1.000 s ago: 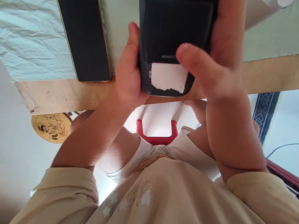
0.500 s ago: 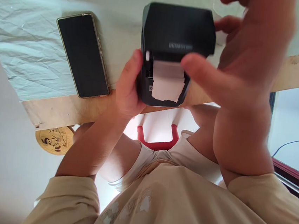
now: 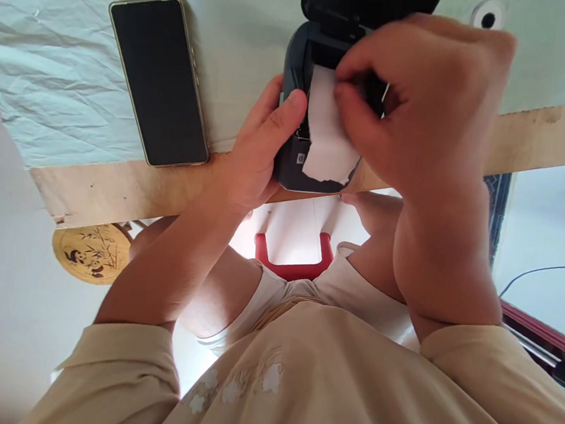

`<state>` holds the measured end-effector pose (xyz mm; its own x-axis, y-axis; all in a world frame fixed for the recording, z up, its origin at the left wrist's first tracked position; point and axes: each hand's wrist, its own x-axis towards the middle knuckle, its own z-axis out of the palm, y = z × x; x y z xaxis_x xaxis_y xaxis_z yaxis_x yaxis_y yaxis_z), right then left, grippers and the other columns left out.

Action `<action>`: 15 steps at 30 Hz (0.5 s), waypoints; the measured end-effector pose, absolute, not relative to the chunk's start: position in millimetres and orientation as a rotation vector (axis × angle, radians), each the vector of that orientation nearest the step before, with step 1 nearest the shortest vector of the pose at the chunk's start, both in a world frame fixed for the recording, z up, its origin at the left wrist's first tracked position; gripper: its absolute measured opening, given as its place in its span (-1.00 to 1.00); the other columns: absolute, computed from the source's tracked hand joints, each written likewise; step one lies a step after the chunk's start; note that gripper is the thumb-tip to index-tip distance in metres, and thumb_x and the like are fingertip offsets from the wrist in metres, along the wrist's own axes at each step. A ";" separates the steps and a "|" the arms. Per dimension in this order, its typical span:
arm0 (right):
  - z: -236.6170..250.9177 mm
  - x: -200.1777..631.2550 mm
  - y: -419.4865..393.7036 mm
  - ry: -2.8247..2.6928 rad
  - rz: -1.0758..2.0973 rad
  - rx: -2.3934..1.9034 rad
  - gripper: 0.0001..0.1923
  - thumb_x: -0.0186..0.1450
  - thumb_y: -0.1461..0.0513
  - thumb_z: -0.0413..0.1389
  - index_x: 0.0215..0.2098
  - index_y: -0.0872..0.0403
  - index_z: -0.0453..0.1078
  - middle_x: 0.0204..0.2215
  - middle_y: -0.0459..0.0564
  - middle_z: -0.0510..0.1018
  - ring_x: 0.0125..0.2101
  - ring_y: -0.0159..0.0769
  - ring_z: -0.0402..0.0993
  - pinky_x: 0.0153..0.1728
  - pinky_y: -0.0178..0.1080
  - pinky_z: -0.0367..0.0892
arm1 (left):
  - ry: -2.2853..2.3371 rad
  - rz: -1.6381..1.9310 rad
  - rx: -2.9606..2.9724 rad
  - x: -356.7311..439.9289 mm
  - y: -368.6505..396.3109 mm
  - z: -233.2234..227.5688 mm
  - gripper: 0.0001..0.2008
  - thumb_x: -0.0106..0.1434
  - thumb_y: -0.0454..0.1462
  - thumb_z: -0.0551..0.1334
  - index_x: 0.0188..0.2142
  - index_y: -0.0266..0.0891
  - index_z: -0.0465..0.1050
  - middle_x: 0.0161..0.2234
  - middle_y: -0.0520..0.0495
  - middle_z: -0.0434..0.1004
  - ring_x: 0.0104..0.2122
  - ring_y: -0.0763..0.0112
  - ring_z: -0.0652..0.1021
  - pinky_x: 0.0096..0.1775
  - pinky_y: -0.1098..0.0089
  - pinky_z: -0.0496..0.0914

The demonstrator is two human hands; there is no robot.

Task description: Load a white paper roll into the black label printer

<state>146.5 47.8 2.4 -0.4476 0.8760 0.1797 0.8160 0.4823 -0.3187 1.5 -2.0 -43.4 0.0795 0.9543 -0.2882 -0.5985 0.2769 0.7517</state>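
Note:
A black thermal receipt printer (image 3: 296, 73) is held over the table's front edge with its lid (image 3: 367, 3) raised. White paper (image 3: 327, 136) runs out of its compartment and hangs down the front, ending in a ragged tear. My left hand (image 3: 264, 143) grips the printer's left side, the thumb on its front rim. Over the right part of the opening is my right hand (image 3: 417, 105), thumb and forefinger closed at the paper's right edge. It hides much of the compartment, including any roll inside.
Left of the printer, a phone (image 3: 160, 80) with a dark screen lies on the pale tablecloth (image 3: 250, 29). A small white paper roll (image 3: 488, 16) stands at the back right. Below the table edge are a round wooden stool (image 3: 91, 253) and a red frame (image 3: 289, 269).
The printer's lid has swung up from closed to open. My right hand has moved from the lid's right side to the paper, and the white roll has come into sight.

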 end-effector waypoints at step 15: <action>16.8 166.4 52.3 -2.074 1.099 -1.100 -0.52 0.17 -0.18 0.07 -0.21 0.02 0.26 -0.14 -0.23 0.42 -0.42 -0.70 0.26 -0.45 -0.36 0.02 | 0.739 1.278 0.455 -7.1 2.3 -61.6 -0.77 0.33 -0.09 0.16 -0.19 -0.18 0.46 -0.16 -0.03 0.60 0.03 0.27 0.57 0.02 0.32 0.51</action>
